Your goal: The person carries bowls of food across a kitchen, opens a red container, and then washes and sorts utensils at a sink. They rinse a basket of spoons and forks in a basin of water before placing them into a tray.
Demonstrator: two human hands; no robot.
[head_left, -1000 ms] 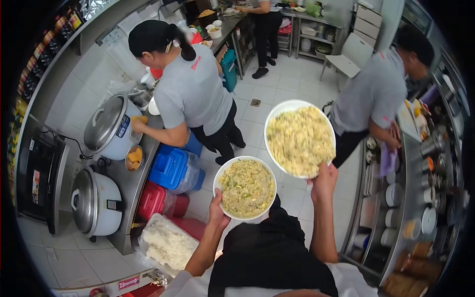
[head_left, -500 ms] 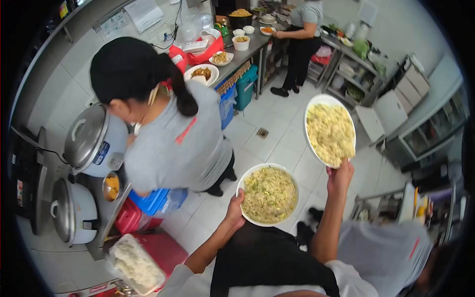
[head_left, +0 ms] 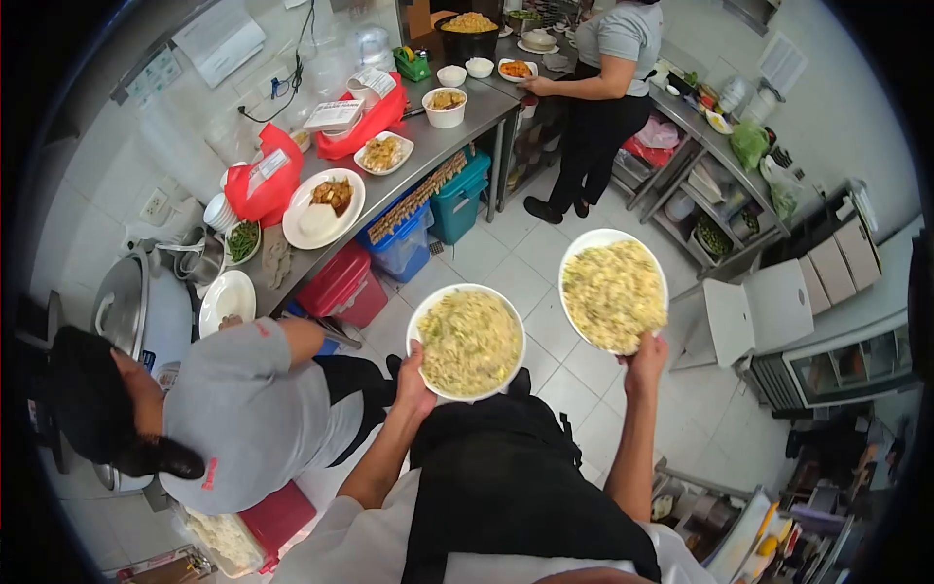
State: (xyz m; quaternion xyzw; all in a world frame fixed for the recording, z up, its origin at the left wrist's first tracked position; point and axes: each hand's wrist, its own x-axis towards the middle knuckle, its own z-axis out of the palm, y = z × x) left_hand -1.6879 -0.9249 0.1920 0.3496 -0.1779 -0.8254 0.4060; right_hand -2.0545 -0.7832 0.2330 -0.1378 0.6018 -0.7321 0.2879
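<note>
My left hand (head_left: 415,382) is closed on the near left rim of a round white plate (head_left: 468,397), the thumb over the edge. Yellowish fried rice (head_left: 469,336) with green bits fills it. Slightly farther out to the right, my right hand (head_left: 644,362) grips the near edge of a second white plate (head_left: 564,280), also heaped with fried rice (head_left: 613,292). Both plates are held up above the tiled floor, apart from each other. The fingers beneath them are hidden.
A co-worker in grey (head_left: 253,399) stands close on my left by a large rice cooker (head_left: 122,307). Another person (head_left: 618,58) is at the far end of the steel counter (head_left: 428,146), which carries several dishes and red bags (head_left: 268,180). Shelving (head_left: 715,190) stands at the right.
My view has moved forward towards the counter. The co-worker at left now appears lower and farther left. Both plates remain in my hands, the right one lower in view and more level.
</note>
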